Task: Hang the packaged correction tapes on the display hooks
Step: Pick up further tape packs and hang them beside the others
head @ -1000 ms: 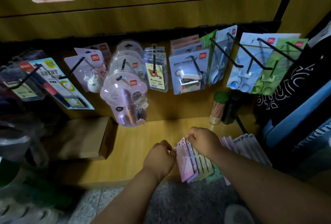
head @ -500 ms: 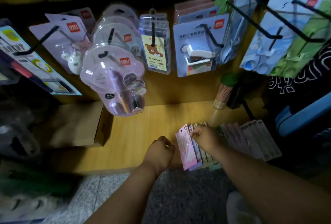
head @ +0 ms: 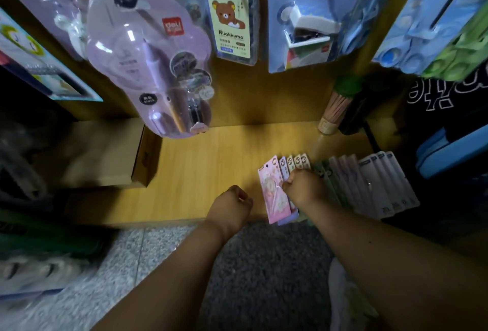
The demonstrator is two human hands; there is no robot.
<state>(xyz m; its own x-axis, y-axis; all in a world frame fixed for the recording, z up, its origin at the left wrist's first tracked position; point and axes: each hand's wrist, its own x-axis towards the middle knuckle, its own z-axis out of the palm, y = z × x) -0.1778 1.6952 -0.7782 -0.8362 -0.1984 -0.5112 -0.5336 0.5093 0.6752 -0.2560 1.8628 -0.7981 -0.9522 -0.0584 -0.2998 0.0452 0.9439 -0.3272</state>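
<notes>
Gripping a fanned stack of correction tape packs [head: 274, 193] on the shelf, the right hand [head: 303, 188] risks spilling them if lifted; beside it, the left hand [head: 231, 205] is fisted, empty.

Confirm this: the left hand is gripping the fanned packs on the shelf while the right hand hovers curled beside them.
Wrong hands. The head view shows the right hand gripping the fanned packs on the shelf, while the left hand hovers curled beside them.
</notes>
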